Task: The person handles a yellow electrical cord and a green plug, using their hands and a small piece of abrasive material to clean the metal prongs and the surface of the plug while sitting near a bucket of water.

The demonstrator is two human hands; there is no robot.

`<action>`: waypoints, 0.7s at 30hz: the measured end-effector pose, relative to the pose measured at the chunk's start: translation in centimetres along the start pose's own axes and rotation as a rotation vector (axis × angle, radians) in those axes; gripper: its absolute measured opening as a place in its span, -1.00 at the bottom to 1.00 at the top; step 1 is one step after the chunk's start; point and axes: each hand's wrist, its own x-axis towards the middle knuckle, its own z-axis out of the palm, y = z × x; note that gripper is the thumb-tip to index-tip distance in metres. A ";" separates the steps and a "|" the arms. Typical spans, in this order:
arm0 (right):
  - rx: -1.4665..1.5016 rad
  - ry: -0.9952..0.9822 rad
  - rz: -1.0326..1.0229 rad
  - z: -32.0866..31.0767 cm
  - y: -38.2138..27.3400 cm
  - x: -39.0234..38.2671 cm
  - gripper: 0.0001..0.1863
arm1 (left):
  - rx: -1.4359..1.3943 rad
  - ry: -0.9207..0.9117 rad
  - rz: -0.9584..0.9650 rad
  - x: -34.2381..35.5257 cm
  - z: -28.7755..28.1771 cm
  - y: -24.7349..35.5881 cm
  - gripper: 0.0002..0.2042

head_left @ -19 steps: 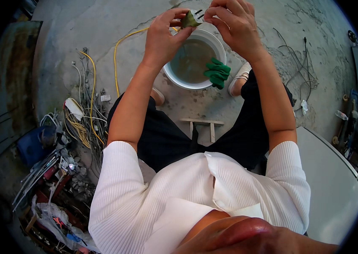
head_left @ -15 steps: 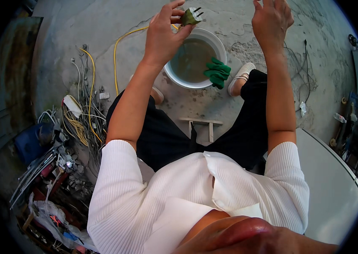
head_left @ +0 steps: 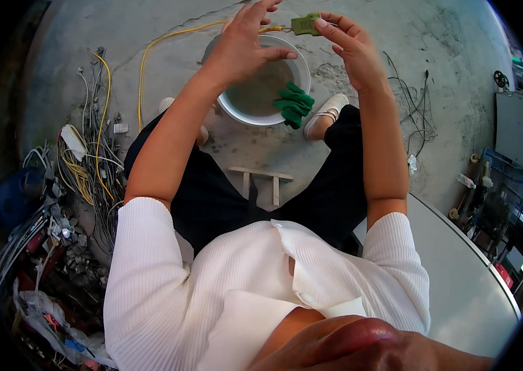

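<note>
Near the far edge of a white basin (head_left: 261,122), an olive-green plug (head_left: 305,25) is gripped between the thumb and fingertips of the right hand (head_left: 353,46); its thin prongs are pointed to the right, partly covered by the fingers; at its left end the tip of a yellow cord (head_left: 178,39) is seen, though whether the two are joined cannot be told; the left hand (head_left: 243,46) is held open over the basin's left side, its thumb stretched out toward the plug but well short of it; the cord is passed behind that hand, and whether it is touched cannot be told. In the basin cloudy water (head_left: 249,93) is held; over its right rim a green glove (head_left: 293,104) is draped; by the left leg, grey and yellow cables (head_left: 85,139) are heaped on the concrete floor (head_left: 459,68).
</note>
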 end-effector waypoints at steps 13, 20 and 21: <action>0.347 -0.083 0.249 -3.3 0.4 0.2 -0.66 | 0.109 -0.186 -0.152 -0.4 -1.2 -1.4 -0.80; 0.292 -0.115 0.260 -2.8 0.6 0.3 -0.64 | 0.191 -0.171 -0.079 -0.7 -1.3 -2.0 -0.83; 0.283 -0.119 0.250 -2.8 0.6 0.3 -0.63 | 0.196 -0.177 -0.080 -0.7 -1.4 -1.9 -0.84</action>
